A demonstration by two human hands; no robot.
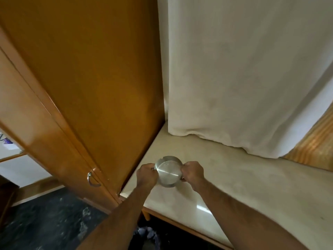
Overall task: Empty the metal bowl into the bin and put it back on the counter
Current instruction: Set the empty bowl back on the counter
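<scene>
A small metal bowl (167,171) is held between both hands above the pale counter (234,177). It is tilted so that its shiny underside faces me, and its inside is hidden. My left hand (146,175) grips its left rim and my right hand (192,171) grips its right rim. Below the counter's front edge, between my forearms, a dark bin (149,237) with bluish-white crumpled contents shows partly.
A tall brown wooden cupboard (90,78) stands just left of the counter, with a metal door handle (92,179). A white curtain (243,69) hangs down to the counter at the back. Dark marbled floor (45,222) lies at lower left.
</scene>
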